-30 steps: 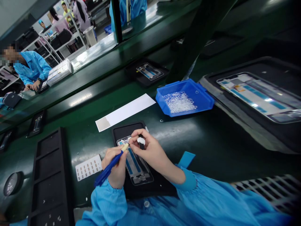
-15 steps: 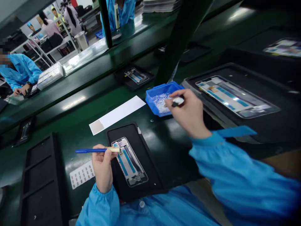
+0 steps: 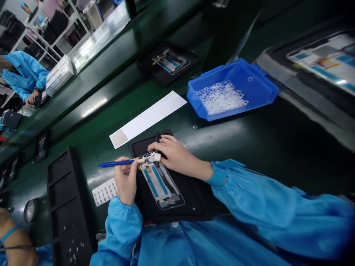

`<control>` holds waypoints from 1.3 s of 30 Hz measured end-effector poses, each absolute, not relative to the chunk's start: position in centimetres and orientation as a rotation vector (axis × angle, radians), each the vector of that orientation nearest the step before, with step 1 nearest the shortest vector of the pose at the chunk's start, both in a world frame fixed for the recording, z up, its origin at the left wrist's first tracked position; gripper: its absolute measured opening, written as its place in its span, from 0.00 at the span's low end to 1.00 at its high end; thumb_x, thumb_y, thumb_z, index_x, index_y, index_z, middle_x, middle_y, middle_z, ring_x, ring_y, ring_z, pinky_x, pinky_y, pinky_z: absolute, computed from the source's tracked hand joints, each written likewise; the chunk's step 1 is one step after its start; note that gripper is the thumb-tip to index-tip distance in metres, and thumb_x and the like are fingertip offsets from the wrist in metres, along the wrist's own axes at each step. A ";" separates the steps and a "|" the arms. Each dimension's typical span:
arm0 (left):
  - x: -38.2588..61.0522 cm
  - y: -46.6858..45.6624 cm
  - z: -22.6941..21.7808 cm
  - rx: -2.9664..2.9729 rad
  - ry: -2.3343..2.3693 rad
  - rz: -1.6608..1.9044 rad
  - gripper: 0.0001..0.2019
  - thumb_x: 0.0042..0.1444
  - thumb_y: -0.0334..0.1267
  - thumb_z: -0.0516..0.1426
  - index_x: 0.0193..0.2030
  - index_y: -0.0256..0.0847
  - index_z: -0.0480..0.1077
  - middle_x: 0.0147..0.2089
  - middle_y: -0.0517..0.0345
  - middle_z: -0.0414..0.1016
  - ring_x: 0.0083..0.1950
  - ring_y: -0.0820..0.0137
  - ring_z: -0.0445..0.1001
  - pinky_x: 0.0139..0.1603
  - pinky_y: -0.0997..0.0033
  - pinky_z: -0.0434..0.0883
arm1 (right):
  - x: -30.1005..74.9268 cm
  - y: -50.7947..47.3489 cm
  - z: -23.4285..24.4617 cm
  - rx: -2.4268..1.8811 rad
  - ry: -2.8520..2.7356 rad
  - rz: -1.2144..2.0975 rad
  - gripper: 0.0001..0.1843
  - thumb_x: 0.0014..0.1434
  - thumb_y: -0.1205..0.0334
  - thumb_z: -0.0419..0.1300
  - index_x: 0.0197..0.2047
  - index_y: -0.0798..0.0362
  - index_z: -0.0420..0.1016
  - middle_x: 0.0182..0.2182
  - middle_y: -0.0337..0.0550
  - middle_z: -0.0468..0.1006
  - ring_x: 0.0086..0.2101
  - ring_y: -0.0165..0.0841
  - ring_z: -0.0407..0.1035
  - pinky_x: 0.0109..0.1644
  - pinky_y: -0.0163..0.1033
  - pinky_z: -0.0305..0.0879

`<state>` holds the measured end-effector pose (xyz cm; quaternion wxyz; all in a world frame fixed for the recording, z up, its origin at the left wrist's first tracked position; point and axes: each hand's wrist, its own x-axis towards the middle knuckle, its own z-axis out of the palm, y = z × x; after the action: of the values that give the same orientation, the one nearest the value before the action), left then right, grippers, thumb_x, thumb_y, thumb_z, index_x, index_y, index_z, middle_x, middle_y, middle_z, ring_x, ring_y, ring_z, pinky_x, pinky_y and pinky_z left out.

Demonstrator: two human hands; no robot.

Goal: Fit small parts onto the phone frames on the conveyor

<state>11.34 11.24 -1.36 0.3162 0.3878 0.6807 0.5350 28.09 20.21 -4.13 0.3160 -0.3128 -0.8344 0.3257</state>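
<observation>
Pinched in my left hand [image 3: 125, 181] is a slim blue pen-like tool [image 3: 115, 163] with a cream front end, its tip over the top of a phone frame [image 3: 163, 184]. The frame has two blue strips and lies tilted on a black tray [image 3: 191, 199]. From the right, my right hand [image 3: 180, 157] reaches over the same top end, fingers bent. A small white piece [image 3: 157, 157] shows at its fingertips beside something dark; I cannot make out what it is. A card with rows of small brown pieces [image 3: 104, 192] lies left of the tray.
A blue bin [image 3: 234, 109] of small clear rings stands back right, a white strip [image 3: 152, 118] left of it. A black compartment tray [image 3: 65, 199] lies on the left. Other phone frames [image 3: 172, 61] sit behind. Co-workers are at left, one with hands [image 3: 33, 98] visible.
My right hand has moved from over the blue bin to the top of the phone frame. My left hand keeps the blue tool near the frame's top. The view has shifted.
</observation>
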 end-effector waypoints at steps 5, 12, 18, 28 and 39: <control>11.6 11.4 -1.8 1.156 1.853 1.298 0.15 0.55 0.45 0.63 0.40 0.39 0.64 0.40 0.51 0.80 0.42 0.65 0.81 0.43 0.68 0.78 | 29.2 20.2 -4.9 -0.740 -2.181 0.921 0.17 0.54 0.75 0.50 0.44 0.47 0.67 0.33 0.37 0.76 0.35 0.36 0.68 0.68 0.61 0.41; 12.0 11.4 -1.7 1.542 1.938 1.080 0.08 0.59 0.41 0.61 0.40 0.39 0.69 0.41 0.52 0.78 0.44 0.64 0.80 0.42 0.68 0.78 | 30.5 20.4 -4.2 -0.805 -2.182 0.954 0.17 0.52 0.75 0.52 0.42 0.47 0.67 0.36 0.38 0.76 0.38 0.38 0.68 0.69 0.62 0.36; 12.2 11.8 -1.4 1.815 1.962 0.953 0.06 0.60 0.38 0.60 0.42 0.40 0.71 0.41 0.53 0.79 0.43 0.65 0.80 0.42 0.66 0.78 | 30.8 20.6 -4.2 -0.813 -2.205 1.000 0.15 0.54 0.74 0.50 0.42 0.49 0.66 0.37 0.37 0.76 0.40 0.37 0.68 0.70 0.60 0.34; 12.6 12.1 -1.2 1.977 1.922 0.901 0.05 0.61 0.36 0.59 0.43 0.39 0.69 0.41 0.53 0.79 0.43 0.67 0.80 0.43 0.68 0.78 | 30.7 20.6 -4.3 -0.824 -2.231 0.979 0.16 0.53 0.75 0.50 0.42 0.49 0.66 0.36 0.38 0.75 0.41 0.37 0.68 0.70 0.62 0.35; 13.1 12.2 -0.8 2.105 1.886 0.848 0.03 0.62 0.34 0.58 0.42 0.40 0.69 0.41 0.54 0.80 0.44 0.68 0.81 0.44 0.70 0.78 | 30.8 20.5 -4.3 -0.821 -2.233 0.957 0.16 0.52 0.77 0.50 0.41 0.50 0.65 0.35 0.37 0.75 0.39 0.37 0.67 0.70 0.63 0.36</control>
<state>13.08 12.19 -0.75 0.0954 0.7101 0.6361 0.2863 30.77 20.54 -4.29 0.2846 -0.3071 -0.8348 0.3576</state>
